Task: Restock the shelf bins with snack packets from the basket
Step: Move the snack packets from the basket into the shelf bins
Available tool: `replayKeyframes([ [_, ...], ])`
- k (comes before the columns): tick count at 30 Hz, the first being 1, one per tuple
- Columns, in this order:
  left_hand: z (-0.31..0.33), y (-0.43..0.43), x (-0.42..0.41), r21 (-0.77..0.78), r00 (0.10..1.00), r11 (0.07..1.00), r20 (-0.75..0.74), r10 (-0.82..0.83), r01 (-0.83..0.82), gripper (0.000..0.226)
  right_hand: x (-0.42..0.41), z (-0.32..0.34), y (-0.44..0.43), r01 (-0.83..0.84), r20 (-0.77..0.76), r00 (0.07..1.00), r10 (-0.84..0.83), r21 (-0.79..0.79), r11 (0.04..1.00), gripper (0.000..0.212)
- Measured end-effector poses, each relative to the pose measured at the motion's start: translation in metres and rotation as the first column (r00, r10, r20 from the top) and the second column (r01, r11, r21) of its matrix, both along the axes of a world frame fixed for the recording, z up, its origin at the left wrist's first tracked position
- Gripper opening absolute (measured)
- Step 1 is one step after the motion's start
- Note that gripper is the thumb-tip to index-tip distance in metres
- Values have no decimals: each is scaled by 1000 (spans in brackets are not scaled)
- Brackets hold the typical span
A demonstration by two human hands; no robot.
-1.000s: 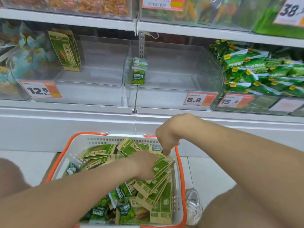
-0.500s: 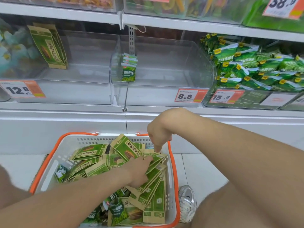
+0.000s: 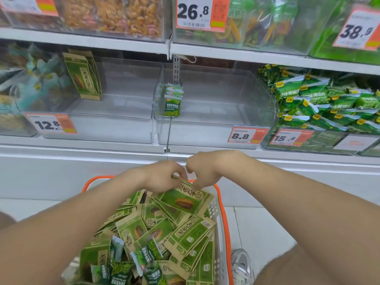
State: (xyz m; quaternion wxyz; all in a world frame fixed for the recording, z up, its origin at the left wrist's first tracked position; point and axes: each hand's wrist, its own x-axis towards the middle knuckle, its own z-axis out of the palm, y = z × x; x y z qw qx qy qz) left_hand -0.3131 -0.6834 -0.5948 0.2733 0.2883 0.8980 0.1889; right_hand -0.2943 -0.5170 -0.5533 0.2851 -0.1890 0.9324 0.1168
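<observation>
Upper bins [image 3: 102, 19] bore a 26.8 tag [image 3: 195, 13] and 38.9 tag [image 3: 357, 30]; lower bins [image 3: 123, 129] a 12.8 tag [image 3: 50, 124], 8.8 tag [image 3: 245, 136], 15.8 tag [image 3: 290, 138].

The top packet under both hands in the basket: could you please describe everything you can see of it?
The top packet is a flat, paper-looking pouch, kraft-brown at the edges, with a green front panel, dark lettering, a round seal and a picture of a striped seed. It lies tilted and face up, with its upper edge raised at the far end of the basket. The left hand and right hand pinch that upper edge. Its lower part rests on other packets.
</observation>
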Motion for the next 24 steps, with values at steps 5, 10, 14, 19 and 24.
replayKeyframes([
  [5, 49, -26, -11, 314, 943, 891, 159, 291, -328, 40, -5, 10, 0, 290, 268, 943, -196, -379, 879, 30],
  [10, 71, -48, -21, 548, 769, 539, 450, 455, -640, 43, 1, 25, -10, 518, 433, 855, -286, -686, 511, 21],
  [14, 78, -65, -25, 502, 726, 532, 556, 406, -682, 37, 3, 24, -23, 549, 473, 836, -278, -714, 434, 13],
  [19, 78, -72, -26, 533, 708, 466, 503, 496, -706, 33, 2, 24, -40, 550, 471, 835, -286, -742, 384, 16],
  [24, 100, -80, -31, 547, 665, 390, 512, 544, -741, 16, -8, 25, -60, 461, 405, 838, -365, -884, 77, 37],
])
